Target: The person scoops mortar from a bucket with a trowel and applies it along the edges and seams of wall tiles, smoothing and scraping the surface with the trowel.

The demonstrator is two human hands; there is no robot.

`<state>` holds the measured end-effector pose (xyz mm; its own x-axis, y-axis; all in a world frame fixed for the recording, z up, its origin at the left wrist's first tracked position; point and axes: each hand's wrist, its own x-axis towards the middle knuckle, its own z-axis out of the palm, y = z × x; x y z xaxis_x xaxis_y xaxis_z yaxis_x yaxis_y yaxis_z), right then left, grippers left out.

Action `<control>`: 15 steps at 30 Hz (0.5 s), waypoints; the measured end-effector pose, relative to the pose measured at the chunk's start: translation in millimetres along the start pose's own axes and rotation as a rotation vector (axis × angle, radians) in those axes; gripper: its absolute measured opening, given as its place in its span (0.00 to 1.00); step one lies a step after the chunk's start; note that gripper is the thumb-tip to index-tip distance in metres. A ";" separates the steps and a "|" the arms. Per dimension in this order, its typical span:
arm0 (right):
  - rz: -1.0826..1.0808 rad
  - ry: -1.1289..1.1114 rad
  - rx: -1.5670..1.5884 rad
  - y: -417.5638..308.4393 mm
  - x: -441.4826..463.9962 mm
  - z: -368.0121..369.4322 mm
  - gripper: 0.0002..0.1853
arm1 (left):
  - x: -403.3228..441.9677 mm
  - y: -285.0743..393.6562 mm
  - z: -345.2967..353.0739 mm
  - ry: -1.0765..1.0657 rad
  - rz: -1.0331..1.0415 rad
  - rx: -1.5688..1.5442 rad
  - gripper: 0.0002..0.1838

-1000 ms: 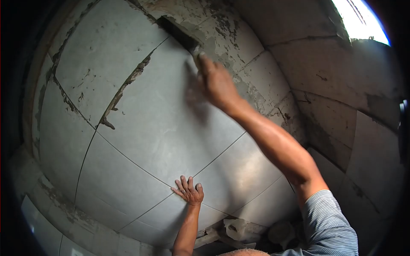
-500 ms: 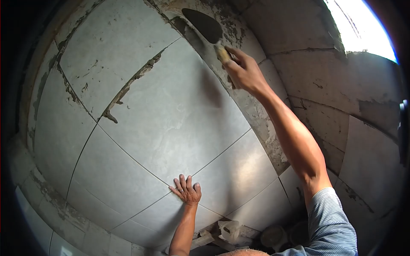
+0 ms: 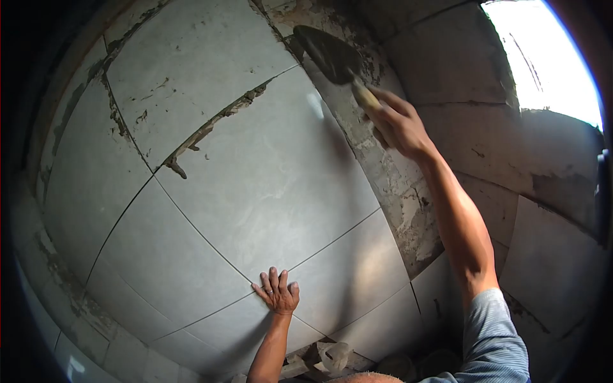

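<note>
My right hand (image 3: 396,124) is closed around the light handle of a trowel (image 3: 329,54), whose dark blade points to the upper left near the top corner of a large grey tile (image 3: 268,159). The blade is over the rough mortar strip (image 3: 377,153) beside the tile edge. Lower down, my left hand (image 3: 277,292) lies flat with fingers spread on the tiles, where several joints meet. It holds nothing. A ridge of wet mortar (image 3: 217,121) runs along the joint between the large tile and the upper left tile (image 3: 198,64).
A bright opening (image 3: 543,57) shows at the upper right, beside a wall of darker tiles (image 3: 447,57). Debris and broken pieces (image 3: 332,357) lie at the bottom centre. A rough mortar-smeared ledge (image 3: 70,306) runs along the lower left.
My right hand and the trowel have moved right, off the large tile to the strip beside it. My left hand remains on the tiles. The view has shifted somewhat.
</note>
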<state>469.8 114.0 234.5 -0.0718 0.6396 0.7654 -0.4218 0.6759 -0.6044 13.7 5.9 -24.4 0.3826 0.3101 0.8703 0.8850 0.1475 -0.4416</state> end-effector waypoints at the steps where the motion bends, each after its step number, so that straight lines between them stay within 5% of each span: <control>1: -0.046 0.092 -0.094 -6.8 9.7 11.6 0.31 | 0.4 -1.8 -3.0 -0.013 0.002 0.006 0.23; 8: -0.108 0.060 -0.346 -42.5 74.3 37.0 0.29 | 1.6 -0.7 -5.0 0.005 -0.009 0.002 0.22; 15: -0.046 0.005 -0.206 11.0 21.4 -0.4 0.30 | 1.9 -1.3 -4.2 0.020 -0.006 -0.017 0.23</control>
<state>464.0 135.3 244.2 -0.0520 0.6077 0.7925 -0.2309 0.7647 -0.6016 14.4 2.4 -21.3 0.3827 0.2905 0.8770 0.8914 0.1335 -0.4332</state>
